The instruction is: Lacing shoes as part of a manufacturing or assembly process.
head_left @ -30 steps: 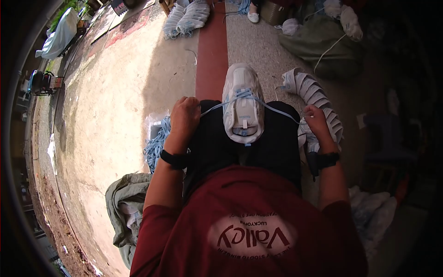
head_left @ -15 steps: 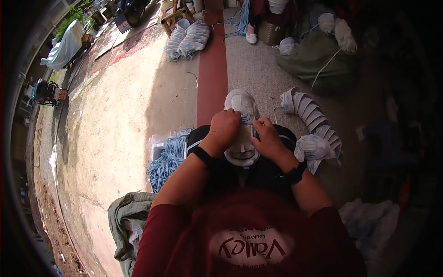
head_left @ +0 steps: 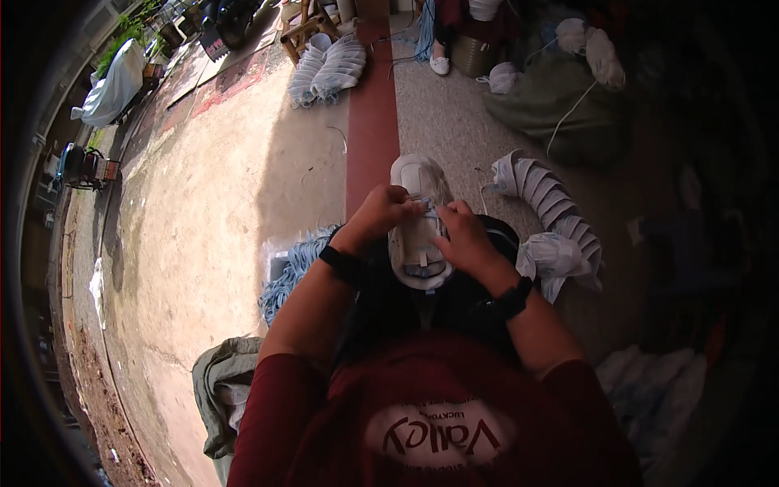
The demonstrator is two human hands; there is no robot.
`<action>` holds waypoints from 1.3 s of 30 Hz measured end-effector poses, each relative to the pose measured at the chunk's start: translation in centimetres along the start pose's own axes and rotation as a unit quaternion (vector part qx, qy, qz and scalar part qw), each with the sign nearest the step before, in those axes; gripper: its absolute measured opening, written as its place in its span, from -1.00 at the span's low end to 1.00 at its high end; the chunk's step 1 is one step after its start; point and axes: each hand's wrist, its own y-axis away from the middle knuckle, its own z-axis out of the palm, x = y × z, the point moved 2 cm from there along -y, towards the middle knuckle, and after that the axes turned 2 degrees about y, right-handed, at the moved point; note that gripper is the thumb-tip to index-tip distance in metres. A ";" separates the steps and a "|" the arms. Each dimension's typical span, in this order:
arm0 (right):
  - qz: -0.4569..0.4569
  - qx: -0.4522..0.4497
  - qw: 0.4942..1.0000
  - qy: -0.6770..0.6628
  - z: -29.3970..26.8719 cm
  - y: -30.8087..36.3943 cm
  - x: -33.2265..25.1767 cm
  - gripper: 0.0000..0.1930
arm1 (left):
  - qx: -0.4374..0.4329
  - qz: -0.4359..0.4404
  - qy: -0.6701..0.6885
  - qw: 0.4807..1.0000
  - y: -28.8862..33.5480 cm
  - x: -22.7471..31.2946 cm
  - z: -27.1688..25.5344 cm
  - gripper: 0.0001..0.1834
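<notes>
A pale cream shoe (head_left: 422,174) lies between my knees, toe pointing away and its opening toward me. Light blue shoelace (head_left: 423,203) crosses its eyelet area. My left hand (head_left: 380,215) is closed at the left side of the lacing, its thumb and fingertips pinching the lace. At the right edge of the eyelets, my right hand (head_left: 469,237) is closed on the shoe, with the index finger by the lace and the thumb over the opening. The exact lace end is too small to make out.
Blue laces (head_left: 296,272) fill a box by my left knee. Nested shoe uppers (head_left: 548,195) curve along the floor at right, beside a white plastic bag (head_left: 556,258). More stacked uppers (head_left: 329,69), a green sack (head_left: 552,109) and another person's foot (head_left: 439,65) are farther off.
My left hand has shifted slightly left and up, uncovering more of the shoe. The right hand stays by the eyelets, its fingers moved a little. The shoe has tilted slightly.
</notes>
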 end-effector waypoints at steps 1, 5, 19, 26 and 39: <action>0.001 -0.002 1.000 0.000 0.0 0.1 0.0 -0.59 | -0.001 -0.001 0.001 1.000 0.1 -0.3 0.4 -0.72; 0.023 0.015 0.999 -0.019 0.0 -0.1 -0.4 -0.63 | 0.120 -0.049 0.122 0.984 0.4 -4.4 1.4 -0.74; -0.074 0.131 0.986 0.065 -3.8 2.7 1.0 -0.85 | 0.119 0.025 0.029 0.992 1.3 -3.2 1.9 -0.52; -0.148 0.185 0.959 0.154 -5.7 5.0 2.2 -0.85 | 0.226 0.034 -0.107 0.968 3.3 -1.3 1.8 -0.59; -0.212 0.177 0.935 0.221 -6.2 6.1 1.4 -0.80 | 0.181 0.194 -0.251 0.931 5.0 0.9 1.4 -0.75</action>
